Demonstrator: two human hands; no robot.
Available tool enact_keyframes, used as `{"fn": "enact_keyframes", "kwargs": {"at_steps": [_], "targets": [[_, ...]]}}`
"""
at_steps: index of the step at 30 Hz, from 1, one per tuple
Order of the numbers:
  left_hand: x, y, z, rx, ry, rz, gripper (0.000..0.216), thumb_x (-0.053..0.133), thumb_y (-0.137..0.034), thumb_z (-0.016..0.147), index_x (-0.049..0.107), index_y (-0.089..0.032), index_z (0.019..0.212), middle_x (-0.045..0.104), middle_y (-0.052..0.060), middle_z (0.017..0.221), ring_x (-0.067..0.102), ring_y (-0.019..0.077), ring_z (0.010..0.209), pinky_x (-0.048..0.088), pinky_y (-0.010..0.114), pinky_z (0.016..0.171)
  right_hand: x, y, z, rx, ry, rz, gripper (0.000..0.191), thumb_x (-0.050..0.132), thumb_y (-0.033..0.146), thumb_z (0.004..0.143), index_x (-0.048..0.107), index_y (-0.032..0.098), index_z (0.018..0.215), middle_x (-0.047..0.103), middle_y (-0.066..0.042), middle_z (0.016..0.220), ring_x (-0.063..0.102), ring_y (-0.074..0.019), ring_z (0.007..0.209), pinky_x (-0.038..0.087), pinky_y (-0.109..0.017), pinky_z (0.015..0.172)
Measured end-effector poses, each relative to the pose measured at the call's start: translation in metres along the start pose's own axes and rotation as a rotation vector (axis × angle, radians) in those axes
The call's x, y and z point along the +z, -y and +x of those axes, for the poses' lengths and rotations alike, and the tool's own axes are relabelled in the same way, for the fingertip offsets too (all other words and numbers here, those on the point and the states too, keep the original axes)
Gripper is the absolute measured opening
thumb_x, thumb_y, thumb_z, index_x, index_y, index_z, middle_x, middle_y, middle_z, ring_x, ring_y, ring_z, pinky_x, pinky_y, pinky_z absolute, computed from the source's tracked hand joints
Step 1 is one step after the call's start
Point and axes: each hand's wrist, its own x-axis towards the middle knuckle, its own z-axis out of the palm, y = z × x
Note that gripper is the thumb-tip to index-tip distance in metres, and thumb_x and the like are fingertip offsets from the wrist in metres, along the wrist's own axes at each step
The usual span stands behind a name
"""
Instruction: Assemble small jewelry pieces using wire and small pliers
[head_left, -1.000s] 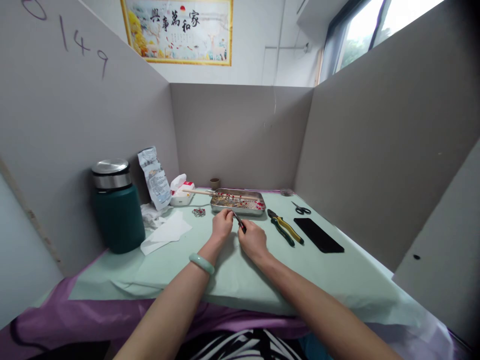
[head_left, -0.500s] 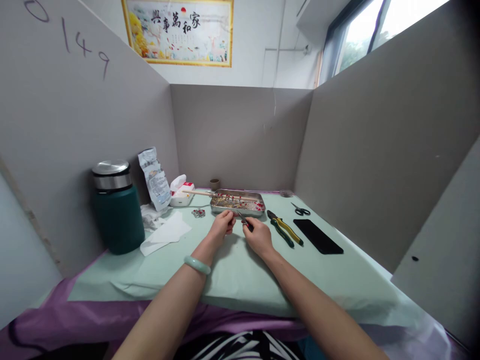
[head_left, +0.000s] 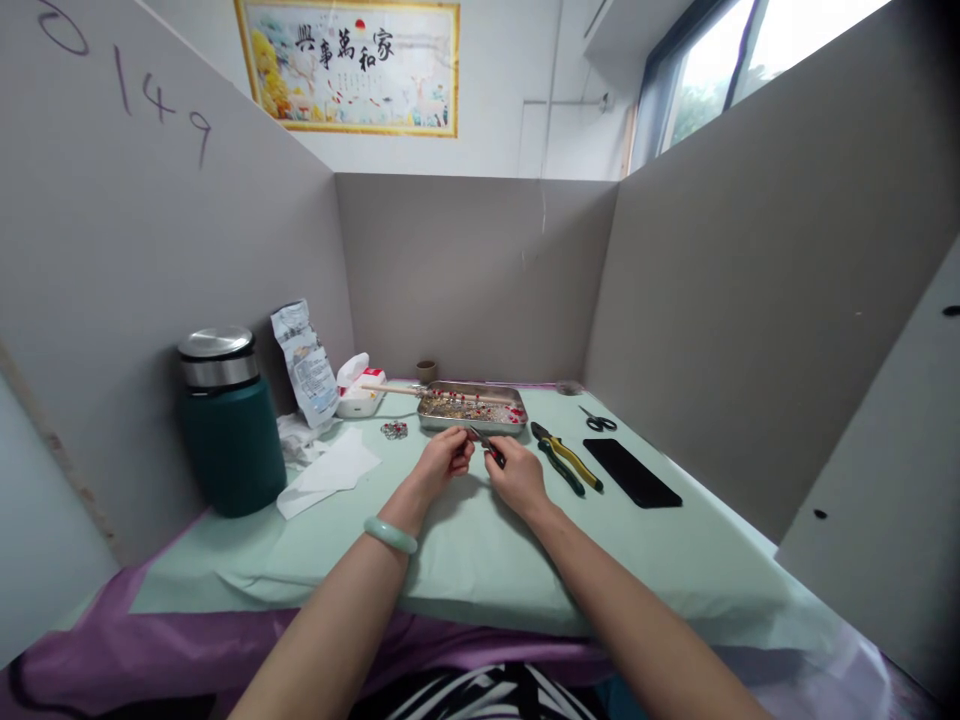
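Note:
My right hand (head_left: pixel 519 478) is closed around small dark-handled pliers (head_left: pixel 492 451), whose thin metal jaws point up and left toward my other hand. My left hand (head_left: pixel 444 456) is pinched, fingertips together just left of the jaws; what it pinches is too small to make out. Both hands are just in front of a shallow metal tray (head_left: pixel 427 424) holding red, gold and clear beads. Left of the tray lies a small heap of red and silver beadwork (head_left: pixel 394 430). Larger pliers (head_left: pixel 566 460) with green and yellow handles rest right of my right hand.
Black scissors (head_left: pixel 600 422) and a black phone (head_left: pixel 632 472) lie on the right. On the left are a green thermos (head_left: pixel 231 430), a foil pouch (head_left: pixel 306 365), a tissue pack (head_left: pixel 361 392) and white paper (head_left: pixel 330 474). Grey partitions (head_left: pixel 480 270) enclose the table.
The pliers' tip has come slightly closer to my left fingertips, and my left hand has turned a little. The whole view has shifted slightly.

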Motion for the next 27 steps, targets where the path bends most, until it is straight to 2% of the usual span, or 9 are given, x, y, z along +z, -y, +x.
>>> {"fn": "enact_keyframes", "kwargs": {"at_steps": [8,15,19,23,27], "targets": [[0.0006,0.0021,-0.001,0.062,-0.003,0.148,0.028,0.057,-0.042,0.078,0.046,-0.017,0.078,0.044,-0.006,0.057,0.023,0.0018,0.038,0.016,0.017,0.037,0.0001,-0.0015,0.0005,0.004,0.017,-0.022,0.025,0.048,0.021,0.079,0.066,0.022,0.096,0.067,-0.003,0.088,0.059,-0.016,0.078,0.039,-0.023,0.067],[-0.0005,-0.0005,-0.0021,0.044,-0.008,0.182,0.029,0.053,-0.045,0.079,0.048,-0.017,0.078,0.042,-0.006,0.055,0.021,0.0021,0.038,0.013,0.017,0.037,-0.0017,-0.0012,0.0015,0.014,0.028,0.013,0.028,0.049,0.022,0.079,0.068,0.024,0.099,0.068,-0.002,0.088,0.06,-0.0155,0.078,0.041,-0.023,0.069],[0.0006,-0.0022,-0.003,0.055,-0.019,0.257,0.029,0.049,-0.046,0.081,0.05,-0.017,0.078,0.036,-0.007,0.049,0.018,0.0037,0.037,0.013,0.018,0.036,-0.0021,-0.0011,0.0009,0.012,0.033,0.016,0.028,0.049,0.022,0.079,0.068,0.025,0.099,0.068,-0.002,0.087,0.06,-0.0154,0.078,0.041,-0.023,0.07],[0.0026,-0.0004,0.0002,0.117,-0.135,0.422,0.02,0.047,-0.037,0.081,0.051,-0.018,0.076,0.032,-0.009,0.044,0.021,0.0058,0.037,0.016,0.019,0.038,0.0001,0.0004,-0.0004,0.029,0.038,0.026,0.028,0.05,0.022,0.079,0.068,0.024,0.099,0.069,-0.002,0.09,0.061,-0.0159,0.08,0.041,-0.023,0.072],[0.0044,0.0012,0.004,0.217,-0.3,0.666,0.015,0.046,-0.025,0.078,0.054,-0.018,0.067,0.041,-0.005,0.046,0.035,0.0089,0.043,0.025,0.021,0.045,0.0036,0.0026,-0.0013,0.068,0.046,0.023,0.025,0.05,0.023,0.079,0.069,0.025,0.094,0.07,-0.002,0.089,0.061,-0.0164,0.08,0.041,-0.023,0.071]]}}
